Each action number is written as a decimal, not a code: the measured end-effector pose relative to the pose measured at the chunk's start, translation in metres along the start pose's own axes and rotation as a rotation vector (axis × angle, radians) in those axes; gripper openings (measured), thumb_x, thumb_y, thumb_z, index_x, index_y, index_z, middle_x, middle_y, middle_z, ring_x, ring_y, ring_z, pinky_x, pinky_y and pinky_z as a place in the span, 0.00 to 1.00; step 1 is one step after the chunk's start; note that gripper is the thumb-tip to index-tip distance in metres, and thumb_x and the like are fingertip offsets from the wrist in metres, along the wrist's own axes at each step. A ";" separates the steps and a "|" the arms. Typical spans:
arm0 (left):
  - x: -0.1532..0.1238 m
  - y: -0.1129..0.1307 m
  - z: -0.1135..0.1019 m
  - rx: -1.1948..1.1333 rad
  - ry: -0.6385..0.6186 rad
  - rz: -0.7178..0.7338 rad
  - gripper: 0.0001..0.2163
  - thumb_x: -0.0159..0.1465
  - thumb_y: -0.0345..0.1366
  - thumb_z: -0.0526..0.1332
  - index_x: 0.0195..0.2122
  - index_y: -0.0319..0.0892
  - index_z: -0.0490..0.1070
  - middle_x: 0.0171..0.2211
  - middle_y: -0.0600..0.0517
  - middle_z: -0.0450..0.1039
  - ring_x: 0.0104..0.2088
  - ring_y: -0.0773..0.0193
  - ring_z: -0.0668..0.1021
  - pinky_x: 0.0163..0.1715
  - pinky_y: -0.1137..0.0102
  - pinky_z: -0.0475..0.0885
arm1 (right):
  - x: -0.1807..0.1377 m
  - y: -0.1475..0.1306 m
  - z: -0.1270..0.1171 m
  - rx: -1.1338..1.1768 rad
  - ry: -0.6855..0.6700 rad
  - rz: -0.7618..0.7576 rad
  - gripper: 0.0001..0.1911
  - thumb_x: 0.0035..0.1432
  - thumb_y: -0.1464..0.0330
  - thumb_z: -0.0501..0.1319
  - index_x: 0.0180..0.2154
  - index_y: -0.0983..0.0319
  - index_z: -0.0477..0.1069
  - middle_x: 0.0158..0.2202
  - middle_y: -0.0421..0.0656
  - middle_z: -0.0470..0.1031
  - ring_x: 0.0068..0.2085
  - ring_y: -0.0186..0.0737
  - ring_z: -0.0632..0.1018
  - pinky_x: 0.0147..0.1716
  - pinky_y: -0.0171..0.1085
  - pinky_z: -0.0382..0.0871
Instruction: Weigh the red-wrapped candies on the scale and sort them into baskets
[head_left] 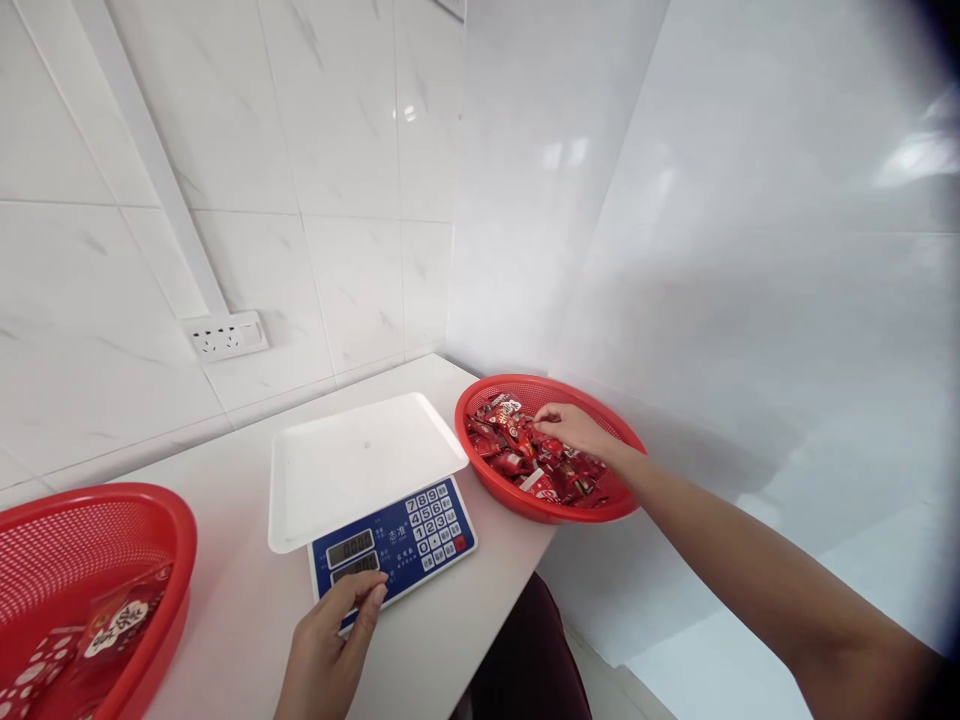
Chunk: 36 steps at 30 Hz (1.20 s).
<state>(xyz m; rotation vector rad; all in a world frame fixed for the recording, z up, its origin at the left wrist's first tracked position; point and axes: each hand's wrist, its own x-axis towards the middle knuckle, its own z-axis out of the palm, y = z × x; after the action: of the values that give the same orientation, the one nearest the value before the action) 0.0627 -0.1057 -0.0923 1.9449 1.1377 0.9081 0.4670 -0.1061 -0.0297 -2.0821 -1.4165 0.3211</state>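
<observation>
A blue electronic scale (pixel 394 540) with a white weighing tray (pixel 360 465) stands on the white counter. My left hand (pixel 334 645) rests at the scale's front edge, fingers curled, fingertips touching its display panel. My right hand (pixel 574 428) reaches into a red basket (pixel 555 512) at the right, fingers bent down onto the red wrapped candies (pixel 525 460) piled inside. Whether it grips one is hidden. The weighing tray is bare.
A second red basket (pixel 161 520) at the near left holds a few red packets (pixel 112 620). A white wall socket (pixel 225 335) sits on the tiled wall behind. The counter (pixel 240 590) ends just right of the scale, with the floor below.
</observation>
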 end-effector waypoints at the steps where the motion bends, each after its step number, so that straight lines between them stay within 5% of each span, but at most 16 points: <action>1: 0.000 -0.001 0.000 0.002 0.000 0.003 0.13 0.56 0.48 0.56 0.33 0.47 0.75 0.35 0.50 0.78 0.36 0.58 0.79 0.22 0.75 0.74 | 0.001 0.000 -0.004 0.027 0.022 0.019 0.07 0.51 0.67 0.55 0.30 0.61 0.70 0.32 0.41 0.76 0.31 0.37 0.74 0.29 0.33 0.66; 7: 0.001 -0.002 -0.001 0.012 -0.008 0.009 0.13 0.57 0.48 0.56 0.33 0.47 0.74 0.35 0.50 0.78 0.36 0.58 0.79 0.25 0.75 0.74 | 0.002 -0.004 -0.007 0.129 0.080 0.110 0.13 0.52 0.60 0.54 0.29 0.62 0.70 0.24 0.41 0.74 0.22 0.34 0.71 0.20 0.32 0.63; 16: 0.000 -0.008 -0.002 -0.001 -0.030 0.014 0.13 0.58 0.47 0.56 0.35 0.45 0.74 0.37 0.48 0.77 0.36 0.59 0.78 0.26 0.74 0.75 | 0.019 -0.015 0.013 0.099 0.125 0.101 0.14 0.52 0.60 0.55 0.29 0.63 0.73 0.33 0.44 0.78 0.35 0.40 0.76 0.32 0.33 0.66; 22: -0.002 -0.004 0.002 -0.083 0.037 -0.011 0.13 0.56 0.47 0.57 0.33 0.46 0.74 0.35 0.50 0.77 0.35 0.60 0.78 0.23 0.76 0.73 | 0.019 -0.040 0.018 -0.005 -0.006 -0.052 0.17 0.53 0.56 0.55 0.35 0.60 0.73 0.39 0.43 0.77 0.40 0.42 0.76 0.39 0.35 0.66; 28: -0.001 -0.005 0.002 -0.081 0.003 0.000 0.12 0.57 0.47 0.58 0.33 0.46 0.74 0.35 0.50 0.77 0.36 0.60 0.78 0.25 0.76 0.73 | 0.010 -0.056 0.038 -0.141 -0.147 -0.134 0.30 0.37 0.57 0.69 0.46 0.57 0.71 0.45 0.46 0.75 0.46 0.53 0.73 0.43 0.41 0.63; 33: -0.001 -0.007 0.001 -0.055 0.010 0.018 0.12 0.58 0.46 0.56 0.34 0.46 0.74 0.34 0.50 0.77 0.34 0.61 0.78 0.23 0.76 0.73 | 0.019 -0.054 0.043 -0.130 -0.074 -0.081 0.11 0.49 0.61 0.61 0.34 0.59 0.75 0.37 0.46 0.78 0.42 0.52 0.74 0.40 0.42 0.63; 36: 0.000 -0.009 0.001 -0.048 -0.010 0.048 0.11 0.58 0.45 0.56 0.35 0.46 0.73 0.34 0.51 0.77 0.34 0.62 0.78 0.24 0.76 0.73 | 0.025 -0.053 0.031 -0.027 -0.032 -0.042 0.12 0.52 0.60 0.58 0.28 0.62 0.74 0.32 0.45 0.78 0.38 0.49 0.76 0.37 0.40 0.65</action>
<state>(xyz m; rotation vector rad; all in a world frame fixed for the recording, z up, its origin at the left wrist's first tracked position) 0.0601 -0.1025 -0.1001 1.9431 1.0582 0.9414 0.4208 -0.0594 -0.0193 -2.0749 -1.4887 0.3215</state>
